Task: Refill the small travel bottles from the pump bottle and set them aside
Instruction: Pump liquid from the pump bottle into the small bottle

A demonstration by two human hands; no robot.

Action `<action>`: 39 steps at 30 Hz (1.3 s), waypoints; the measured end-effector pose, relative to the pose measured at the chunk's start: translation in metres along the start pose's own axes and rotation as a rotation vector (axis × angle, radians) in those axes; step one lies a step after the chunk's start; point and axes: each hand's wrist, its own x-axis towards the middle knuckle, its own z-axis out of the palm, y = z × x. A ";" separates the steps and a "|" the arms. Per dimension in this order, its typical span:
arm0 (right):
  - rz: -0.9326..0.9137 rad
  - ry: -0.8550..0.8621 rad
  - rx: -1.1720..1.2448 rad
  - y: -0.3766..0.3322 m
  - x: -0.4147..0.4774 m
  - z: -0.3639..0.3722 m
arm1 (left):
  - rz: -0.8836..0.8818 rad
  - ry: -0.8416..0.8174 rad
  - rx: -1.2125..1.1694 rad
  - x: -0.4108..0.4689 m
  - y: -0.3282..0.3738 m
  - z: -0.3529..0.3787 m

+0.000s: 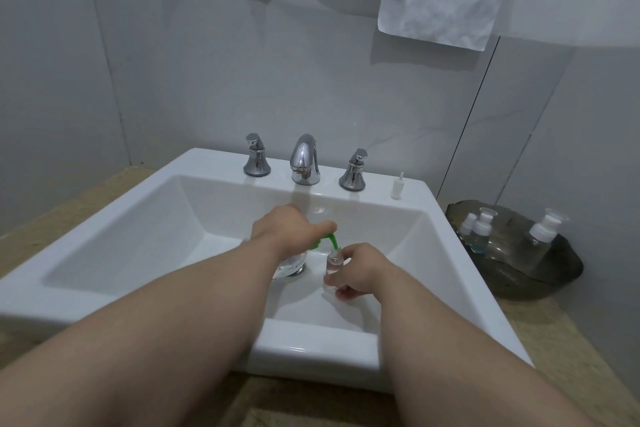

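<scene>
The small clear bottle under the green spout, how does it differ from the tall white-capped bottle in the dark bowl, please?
The small clear bottle is uncapped, its neck under the green spout; the tall white-capped bottle is closed. The right hand holds the small bottle in the white sink; the tall one sits untouched in the dark bowl. Both are transparent.

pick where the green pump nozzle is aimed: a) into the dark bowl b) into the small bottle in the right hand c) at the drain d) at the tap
B: the green nozzle has its tip at the mouth of the travel bottle, which the right hand grips, while the left hand holds the top of the pump bottle.
</scene>
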 end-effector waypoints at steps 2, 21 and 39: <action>-0.005 0.017 0.000 0.000 0.001 0.000 | -0.007 0.003 -0.025 -0.001 -0.001 -0.001; 0.008 0.042 0.028 0.002 0.005 -0.001 | 0.031 -0.011 -0.059 0.003 -0.002 -0.008; -0.033 0.041 0.014 0.003 0.011 0.000 | 0.037 -0.135 -0.072 0.008 -0.002 -0.006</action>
